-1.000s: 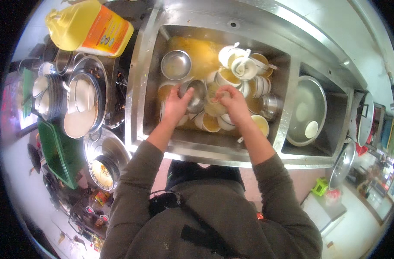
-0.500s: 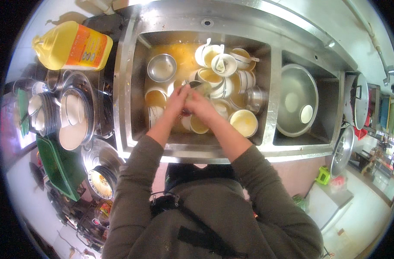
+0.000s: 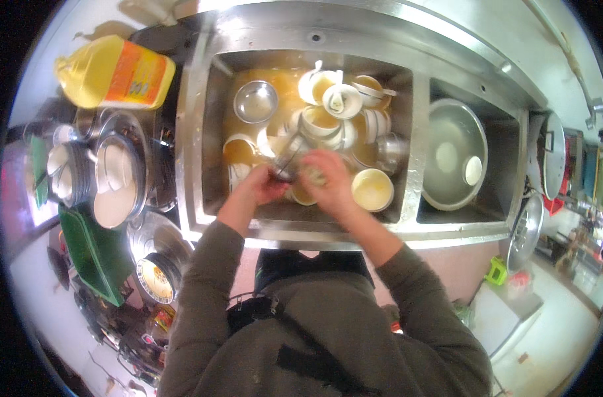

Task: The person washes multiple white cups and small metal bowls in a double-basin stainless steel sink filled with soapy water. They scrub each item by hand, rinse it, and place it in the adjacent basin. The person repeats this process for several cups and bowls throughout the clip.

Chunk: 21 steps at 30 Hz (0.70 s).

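Over the sink basin [image 3: 407, 132] my left hand [image 3: 256, 187] is closed on a shiny grey metal bowl [image 3: 291, 157], blurred by motion and tilted. My right hand [image 3: 329, 180] is closed around a pale greenish scrubbing cloth [image 3: 313, 175], right beside the bowl. Below and around both hands, dirty white bowls lie in yellowish water. One white bowl [image 3: 372, 190] sits just right of my right hand. Farther off, a white bowl [image 3: 342, 101] has a white spoon in it, and a steel bowl [image 3: 256, 102] floats or rests at the far left.
A second basin on the right holds a large metal basin [image 3: 440, 185] with a small white bowl [image 3: 472, 171] in it. At left stand a yellow jug [image 3: 90, 73], stacked plates [image 3: 110, 205] and a green bin [image 3: 93, 255]. A metal cup [image 3: 389, 151] leans by the sink's right wall.
My hands have moved apart, the left one toward the lower left and the right one rightward. The metal bowl now shows between them. The steel bowl at the far left has drifted slightly right.
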### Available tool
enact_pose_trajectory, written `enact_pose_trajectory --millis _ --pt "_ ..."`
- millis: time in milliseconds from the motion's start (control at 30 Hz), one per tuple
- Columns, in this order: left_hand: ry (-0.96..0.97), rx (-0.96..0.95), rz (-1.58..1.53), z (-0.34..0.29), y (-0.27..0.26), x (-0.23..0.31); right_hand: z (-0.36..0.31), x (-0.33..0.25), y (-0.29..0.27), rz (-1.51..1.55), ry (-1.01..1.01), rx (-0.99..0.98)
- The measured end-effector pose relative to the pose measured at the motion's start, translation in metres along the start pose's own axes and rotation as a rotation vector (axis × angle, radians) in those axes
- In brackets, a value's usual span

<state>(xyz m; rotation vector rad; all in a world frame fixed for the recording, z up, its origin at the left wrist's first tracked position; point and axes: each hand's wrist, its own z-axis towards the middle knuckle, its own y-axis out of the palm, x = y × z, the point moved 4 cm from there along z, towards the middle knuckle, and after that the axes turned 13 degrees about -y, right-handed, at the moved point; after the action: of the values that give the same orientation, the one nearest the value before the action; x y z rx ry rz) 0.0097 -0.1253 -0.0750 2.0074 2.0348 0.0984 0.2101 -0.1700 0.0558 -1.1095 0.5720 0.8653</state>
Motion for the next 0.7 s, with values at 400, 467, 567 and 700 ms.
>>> enact_pose_trajectory --millis 400,467,567,700 --pt "-0.231 -0.357 0.238 -0.038 0.072 -0.033 0.010 0.086 -0.007 1.045 0.939 0.339" --pt "-0.138 -0.293 0.264 -0.029 0.081 -0.029 0.006 0.086 0.002 1.656 1.110 0.515" --pt "0.108 -0.071 0.145 -0.014 0.098 -0.023 -0.017 0.073 0.014 1.418 1.230 0.889" --pt "0.545 0.074 0.237 -0.019 0.106 -0.010 -0.017 0.037 0.019 0.760 0.895 0.625"
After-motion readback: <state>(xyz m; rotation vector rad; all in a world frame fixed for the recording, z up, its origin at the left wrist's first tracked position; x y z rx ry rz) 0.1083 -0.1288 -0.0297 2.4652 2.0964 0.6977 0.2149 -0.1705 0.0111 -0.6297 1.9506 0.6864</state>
